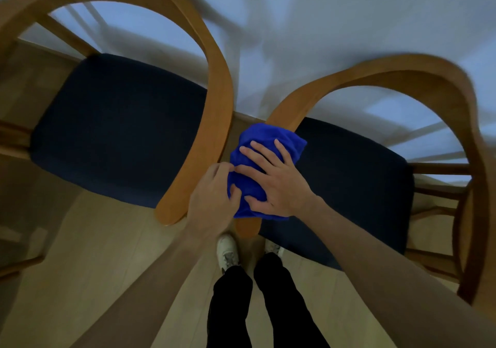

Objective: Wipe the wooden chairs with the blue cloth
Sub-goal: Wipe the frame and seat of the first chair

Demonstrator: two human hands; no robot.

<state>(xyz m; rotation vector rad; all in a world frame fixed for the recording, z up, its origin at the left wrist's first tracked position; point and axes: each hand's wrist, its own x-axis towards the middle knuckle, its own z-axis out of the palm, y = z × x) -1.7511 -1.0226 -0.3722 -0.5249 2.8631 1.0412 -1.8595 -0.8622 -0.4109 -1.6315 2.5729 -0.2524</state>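
Standing over two wooden chairs, a person is pressing a bunched blue cloth [264, 170] onto the near armrest end of the right chair [402, 76]. The right hand [276, 180] is lying flat on top of the cloth, fingers spread and straight, so its grip is open and pushing down. The left hand [214, 194] is working at the cloth's left edge, its fingers curling into the fabric and pinching it, so that grip is closed on the cloth. The cloth is draping over the armrest, whose rounded tip is showing just below it, near the person's white shoes [228, 251] and black trousers [230, 304].

Pale wooden floor [112, 267] is showing beneath the arms and between the chairs. The left chair [214, 101] is standing just beside the right one, its curved armrest nearly touching the left hand. Both chairs are carrying dark navy seat cushions [115, 130] and are sitting pushed up to a surface draped in a white tablecloth [322, 20], which is filling the far part of the view, blurred.
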